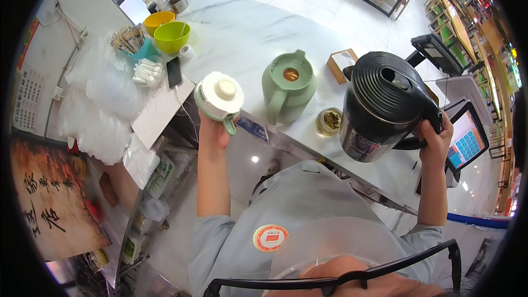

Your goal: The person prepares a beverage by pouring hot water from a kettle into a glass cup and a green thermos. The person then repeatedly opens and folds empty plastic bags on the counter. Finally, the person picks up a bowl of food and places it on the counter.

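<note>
My left hand (217, 130) holds a white lid (220, 94) with a green lever, raised at the counter's near edge. A green vacuum jug (289, 86) stands upright on the marble counter between my hands, its top open and a coppery interior showing. My right hand (435, 134) grips the handle of a black and steel electric kettle (381, 107), held up with its black lid on. Below the kettle's left side is a glass (329, 122) with greenish-brown leaves in it. The kettle covers part of the counter.
A small cardboard box (342, 65) sits behind the kettle. At right stands a touchscreen terminal (467, 138). A phone (174, 72) on a cable, a lime-green bowl (172, 37), a yellow bowl (159, 22), chopsticks (128, 39) and plastic bags (103, 86) are at left.
</note>
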`<state>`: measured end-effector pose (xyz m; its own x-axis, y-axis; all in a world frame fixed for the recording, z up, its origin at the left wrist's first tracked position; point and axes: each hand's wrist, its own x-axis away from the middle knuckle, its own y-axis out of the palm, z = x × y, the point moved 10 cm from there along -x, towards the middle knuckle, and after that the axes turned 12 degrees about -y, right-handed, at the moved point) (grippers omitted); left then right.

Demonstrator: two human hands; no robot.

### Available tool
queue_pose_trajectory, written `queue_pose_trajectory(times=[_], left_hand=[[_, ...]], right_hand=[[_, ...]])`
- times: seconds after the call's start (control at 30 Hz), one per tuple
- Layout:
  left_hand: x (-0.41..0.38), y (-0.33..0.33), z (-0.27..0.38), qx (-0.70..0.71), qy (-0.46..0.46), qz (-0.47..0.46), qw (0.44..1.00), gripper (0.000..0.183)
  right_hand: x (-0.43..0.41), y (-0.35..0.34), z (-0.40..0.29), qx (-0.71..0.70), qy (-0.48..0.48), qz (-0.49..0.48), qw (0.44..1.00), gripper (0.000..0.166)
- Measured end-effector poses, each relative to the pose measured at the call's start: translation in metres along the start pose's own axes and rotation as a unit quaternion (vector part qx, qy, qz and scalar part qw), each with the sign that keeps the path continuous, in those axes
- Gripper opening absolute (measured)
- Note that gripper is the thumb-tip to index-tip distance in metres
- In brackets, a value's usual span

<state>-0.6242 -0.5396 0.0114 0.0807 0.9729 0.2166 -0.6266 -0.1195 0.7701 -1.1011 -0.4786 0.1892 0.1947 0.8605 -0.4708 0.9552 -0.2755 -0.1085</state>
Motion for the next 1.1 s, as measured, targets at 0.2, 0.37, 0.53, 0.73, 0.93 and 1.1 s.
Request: queue_pose_trajectory(times=[0.2, 0.37, 0.53, 0.73, 0.93, 1.1], left_hand=[[0.012, -0.048, 0.003, 0.007, -0.004, 0.024, 1.0, 0.063], [0.021, -0.088, -0.001, 0.008, -0.004, 0.079, 0.997, 0.075], [0.028, -0.098, 0.004, -0.01, 0.005, 0.082, 0.997, 0.08], [0.032, -0.11, 0.0, 0.011, 0.004, 0.081, 0.997, 0.078], [0.039, -0.126, -0.005, 0.026, 0.028, 0.096, 0.995, 0.076], [0.046, -0.14, -0.009, 0.025, 0.023, 0.115, 0.993, 0.072]], right_hand=[[-0.023, 0.064, -0.001, 0.064, 0.035, -0.063, 0.995, 0.027], [-0.038, 0.093, -0.002, 0.168, 0.055, -0.11, 0.978, 0.029], [-0.05, 0.125, -0.013, 0.25, 0.024, -0.177, 0.951, 0.032], [-0.058, 0.141, -0.015, 0.297, 0.011, -0.225, 0.928, 0.032], [-0.061, 0.147, -0.012, 0.303, 0.023, -0.237, 0.923, 0.033], [-0.063, 0.156, -0.021, 0.34, 0.009, -0.261, 0.904, 0.033]])
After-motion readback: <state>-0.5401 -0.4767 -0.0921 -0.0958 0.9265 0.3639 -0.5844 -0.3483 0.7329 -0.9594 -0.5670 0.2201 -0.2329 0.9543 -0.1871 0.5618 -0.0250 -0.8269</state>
